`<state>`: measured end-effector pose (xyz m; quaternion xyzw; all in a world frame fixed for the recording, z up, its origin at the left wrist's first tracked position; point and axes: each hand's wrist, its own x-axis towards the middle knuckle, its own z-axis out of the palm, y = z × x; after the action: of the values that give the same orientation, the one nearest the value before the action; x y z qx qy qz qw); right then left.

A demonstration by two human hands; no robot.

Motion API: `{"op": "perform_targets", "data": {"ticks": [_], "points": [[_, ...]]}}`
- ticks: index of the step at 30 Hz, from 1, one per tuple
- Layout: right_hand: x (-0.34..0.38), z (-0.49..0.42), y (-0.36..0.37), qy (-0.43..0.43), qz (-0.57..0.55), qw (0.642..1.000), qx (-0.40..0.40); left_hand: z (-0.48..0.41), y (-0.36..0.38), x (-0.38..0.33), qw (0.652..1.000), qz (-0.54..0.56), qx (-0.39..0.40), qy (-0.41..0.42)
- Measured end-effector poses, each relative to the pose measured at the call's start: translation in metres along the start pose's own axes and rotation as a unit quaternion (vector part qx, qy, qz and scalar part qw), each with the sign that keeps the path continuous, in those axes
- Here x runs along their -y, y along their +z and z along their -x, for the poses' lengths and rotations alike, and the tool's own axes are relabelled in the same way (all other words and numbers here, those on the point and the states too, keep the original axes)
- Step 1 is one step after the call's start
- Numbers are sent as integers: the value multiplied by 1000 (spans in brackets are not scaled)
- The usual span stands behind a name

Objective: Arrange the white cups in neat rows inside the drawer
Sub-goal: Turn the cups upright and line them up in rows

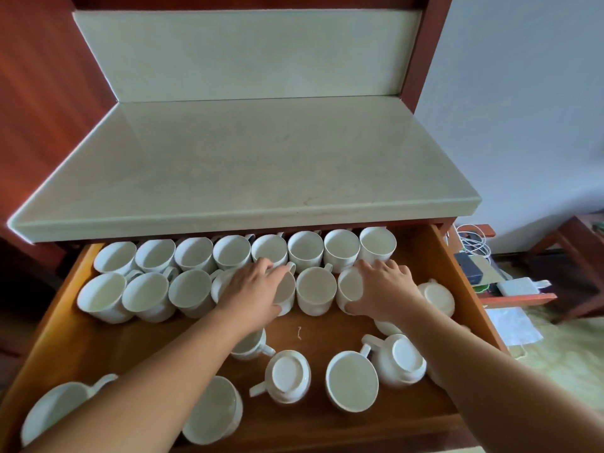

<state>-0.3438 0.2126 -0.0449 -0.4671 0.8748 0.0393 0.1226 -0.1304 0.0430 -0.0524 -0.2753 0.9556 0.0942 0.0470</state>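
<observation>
Your single head-worn camera looks forward and steeply down into the open orange-brown wooden drawer (157, 341), near enough that your forearms enter from both bottom corners. Your left hand (253, 287) and right hand (382, 289) sit near centre frame among the small white ceramic cups (316, 289). The wide lens bows the pale cream stone countertop (228, 165) above; a grey-white wall (523, 93) edges the right.

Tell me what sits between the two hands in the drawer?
One untouched upright white ceramic cup stands in the second row between the left hand and right hand, shown by the head view.
</observation>
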Motion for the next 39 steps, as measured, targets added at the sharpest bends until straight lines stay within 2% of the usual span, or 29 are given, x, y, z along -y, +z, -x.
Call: {"op": "perform_targets", "data": {"ticks": [5, 8, 10, 13, 18, 23, 29, 39], "points": [[-24, 2, -20, 3, -30, 999, 24, -2, -3, -12, 999, -23, -24, -2], [-52, 10, -37, 7, -2, 998, 63, -10, -9, -32, 997, 13, -61, 40], [-58, 19, -37, -11, 28, 994, 103, -18, -11, -50, 995, 50, -53, 73], [-56, 25, -31, -38, 61, 992, 106, -30, -8, -80, 989, 70, -41, 124], [-61, 28, -21, -64, 93, 989, 91, -43, 3, -117, 985, 2, -7, 171], [-65, 27, -19, -70, 85, 990, 87, -51, 9, -133, 989, -19, 39, 143], [-68, 27, -23, -59, 103, 989, 87, -58, 8, -138, 993, 5, 40, 110], [-74, 12, -23, -48, 19, 998, 32, -59, 12, -135, 994, 24, 12, 109]]}}
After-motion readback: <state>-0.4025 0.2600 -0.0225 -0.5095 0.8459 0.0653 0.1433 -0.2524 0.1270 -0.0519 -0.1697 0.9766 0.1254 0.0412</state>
